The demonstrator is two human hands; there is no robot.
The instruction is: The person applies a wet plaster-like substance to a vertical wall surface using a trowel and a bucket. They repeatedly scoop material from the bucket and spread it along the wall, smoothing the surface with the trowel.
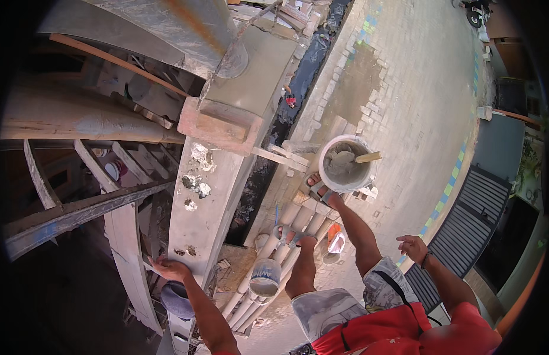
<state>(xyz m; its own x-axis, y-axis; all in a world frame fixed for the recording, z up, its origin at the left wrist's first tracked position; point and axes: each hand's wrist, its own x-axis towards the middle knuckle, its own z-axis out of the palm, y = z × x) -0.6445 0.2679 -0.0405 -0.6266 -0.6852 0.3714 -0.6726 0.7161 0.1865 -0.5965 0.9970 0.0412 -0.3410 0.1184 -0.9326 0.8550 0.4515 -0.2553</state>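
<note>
My left hand (171, 269) reaches over the near part of a pale concrete wall top (218, 177). Its fingers are stretched out, and no held thing shows in it; whether it touches the concrete I cannot tell. Below it is a dark blue-grey rounded thing (177, 300) that looks like a cap. Out to the right, my right hand (413, 247) is raised with fingers apart and nothing in it. By my forward foot stands a large round bucket (351, 188) holding grey mortar (341, 163); a wooden handle (368, 157) sticks up from it.
My sandalled feet (288, 235) stand on and beside several pale pipes (239, 307). A smaller bucket (264, 269) sits on these pipes. A dark drain channel (274, 139) runs beside the wall. Curved beams (85, 204) cross a deep dark opening at left. A metal gate (464, 216) is at right.
</note>
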